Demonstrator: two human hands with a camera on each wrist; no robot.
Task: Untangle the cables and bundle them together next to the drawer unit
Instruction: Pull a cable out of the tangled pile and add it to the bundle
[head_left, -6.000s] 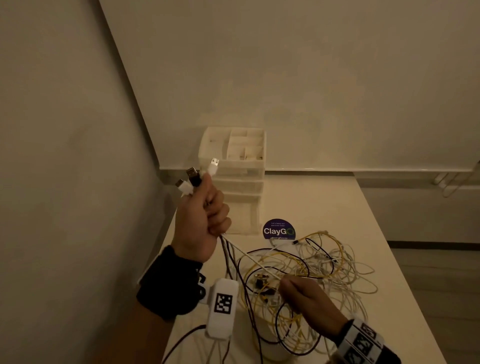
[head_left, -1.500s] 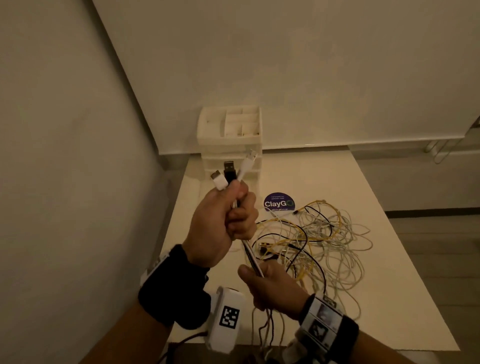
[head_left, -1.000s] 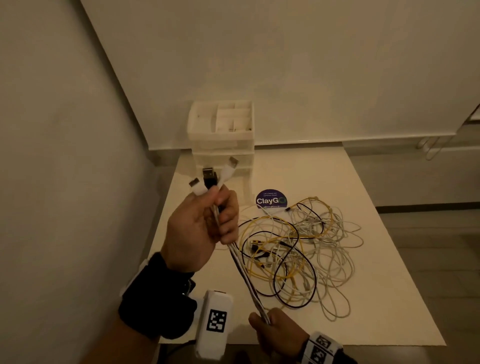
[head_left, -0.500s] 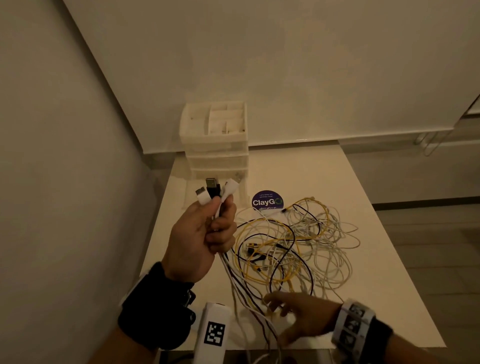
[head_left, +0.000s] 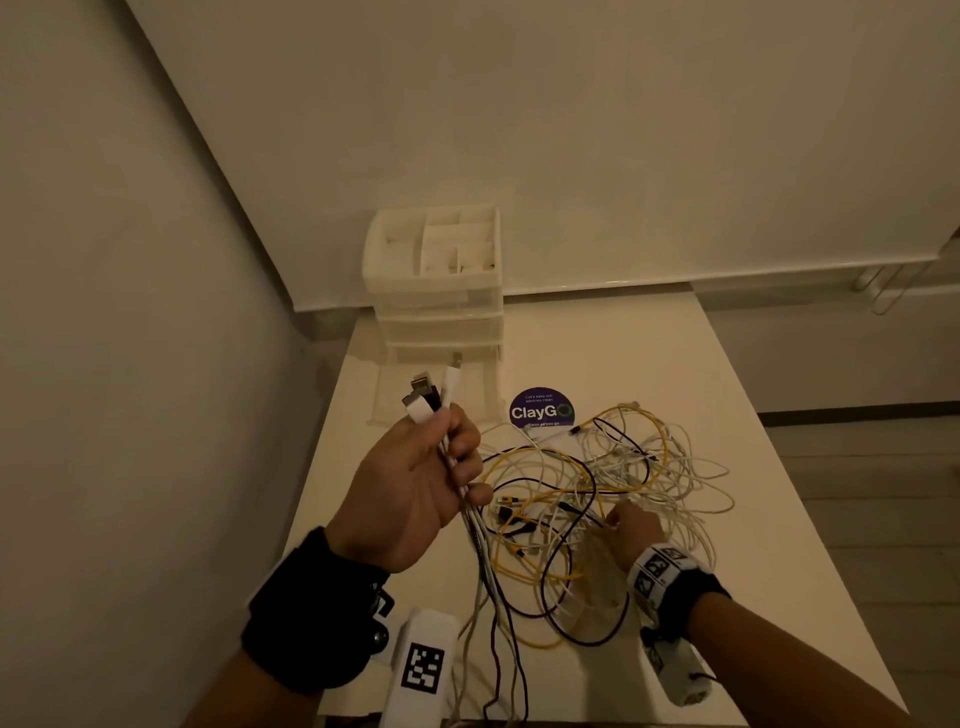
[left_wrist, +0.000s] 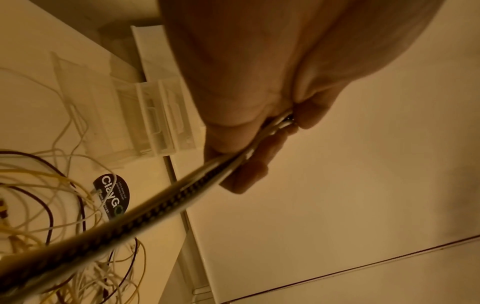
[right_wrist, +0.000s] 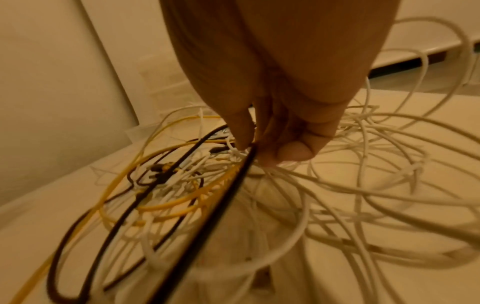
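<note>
My left hand is raised above the table's left side and grips three cables, two white and one dark. Their plug ends stick up from the fist, and the strands hang down over the front edge. In the left wrist view the fingers curl round the cable bunch. My right hand is down in the tangle of yellow, white and dark cables. In the right wrist view its fingertips pinch strands of the tangle. The white drawer unit stands at the back left.
The unit's bottom drawer is pulled out toward me. A round purple ClayGo sticker lies on the white table between the unit and the tangle. Walls stand on the left and behind. The table's right edge drops to the floor.
My right hand slid down the held strands, let them go, then opened and moved right into the tangle, where its fingers have now closed. My left hand keeps its grip.
</note>
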